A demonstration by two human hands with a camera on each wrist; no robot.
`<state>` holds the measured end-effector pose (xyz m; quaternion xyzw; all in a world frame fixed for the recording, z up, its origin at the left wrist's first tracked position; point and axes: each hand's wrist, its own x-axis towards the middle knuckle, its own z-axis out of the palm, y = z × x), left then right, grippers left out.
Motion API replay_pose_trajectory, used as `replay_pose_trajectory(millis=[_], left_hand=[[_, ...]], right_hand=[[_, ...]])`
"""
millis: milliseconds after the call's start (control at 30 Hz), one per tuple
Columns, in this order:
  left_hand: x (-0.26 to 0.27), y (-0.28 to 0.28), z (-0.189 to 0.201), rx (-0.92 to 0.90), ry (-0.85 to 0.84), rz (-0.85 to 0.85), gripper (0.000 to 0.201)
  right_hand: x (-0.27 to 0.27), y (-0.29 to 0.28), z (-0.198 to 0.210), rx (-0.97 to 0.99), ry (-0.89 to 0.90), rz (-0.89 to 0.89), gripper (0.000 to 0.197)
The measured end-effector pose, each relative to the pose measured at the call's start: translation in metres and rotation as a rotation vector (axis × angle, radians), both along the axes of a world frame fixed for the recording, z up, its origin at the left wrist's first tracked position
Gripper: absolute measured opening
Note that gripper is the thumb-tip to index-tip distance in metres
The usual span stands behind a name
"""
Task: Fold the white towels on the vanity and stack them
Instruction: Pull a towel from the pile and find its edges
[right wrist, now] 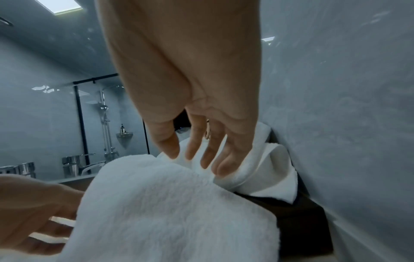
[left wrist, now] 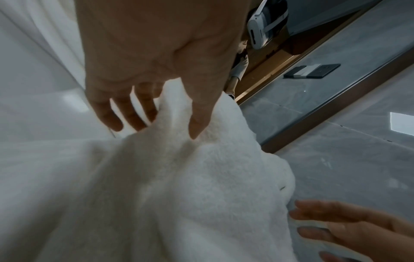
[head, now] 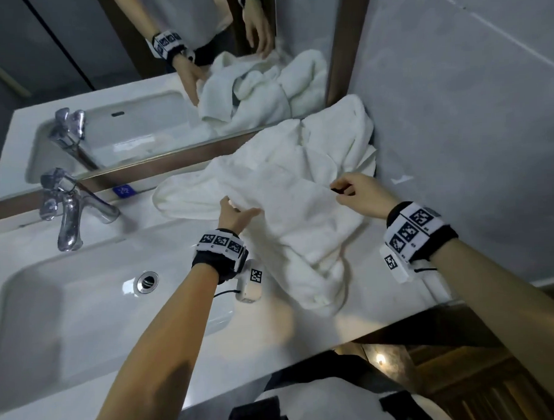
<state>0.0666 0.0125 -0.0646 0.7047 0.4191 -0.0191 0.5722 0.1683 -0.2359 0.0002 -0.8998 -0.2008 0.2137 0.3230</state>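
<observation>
The towel is bunched on the vanity beside the sink. It is pinched by the left hand; whether it's gripped by the right hand can't be told. With only 1 firm hold (probably), an edge could get dragged into the sink.

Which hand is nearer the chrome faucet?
Left. The left hand grips the white towel just right of the faucet; the right hand holds it nearer the side wall.

White towels; chrome faucet; white vanity.
</observation>
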Motion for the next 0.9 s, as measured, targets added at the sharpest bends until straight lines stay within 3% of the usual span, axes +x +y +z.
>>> replay_pose_trajectory(millis=[167, 233, 300, 333, 433, 567, 633, 733, 800, 900], left_hand=[[0.003, 0.008, 0.013, 0.049, -0.113, 0.052, 0.067], [0.008, 0.015, 0.018, 0.132, -0.104, 0.064, 0.051], [0.011, 0.020, 0.019, 0.139, -0.110, 0.034, 0.047], [0.012, 0.021, 0.020, 0.143, -0.102, 0.003, 0.048], [0.016, 0.023, 0.015, 0.228, -0.114, -0.025, 0.049], [0.025, 0.017, 0.021, 0.079, -0.189, -0.007, 0.079], [0.033, 0.014, 0.027, 0.113, -0.101, -0.121, 0.087], [0.034, 0.004, 0.023, 0.345, 0.139, -0.259, 0.081], [0.026, 0.001, 0.017, 0.394, 0.253, -0.293, 0.066], [0.012, 0.009, 0.013, 0.311, 0.222, -0.453, 0.035]], right_hand=[[0.006, 0.008, -0.006, -0.162, 0.106, 0.095, 0.060], [0.002, 0.010, -0.009, -0.211, 0.063, 0.208, 0.050], [-0.003, 0.009, -0.014, -0.159, 0.120, 0.342, 0.024], [-0.005, 0.007, -0.015, -0.128, 0.185, 0.392, 0.021], [-0.008, -0.002, -0.019, -0.122, 0.327, 0.459, 0.041], [-0.004, -0.021, -0.019, -0.356, 0.326, 0.554, 0.030], [-0.001, -0.027, -0.020, -0.401, 0.347, 0.571, 0.034], [-0.002, -0.028, -0.017, -0.387, 0.333, 0.521, 0.048], [0.002, -0.026, -0.015, -0.367, 0.340, 0.411, 0.057], [0.008, -0.023, -0.014, -0.356, 0.254, 0.391, 0.044]])
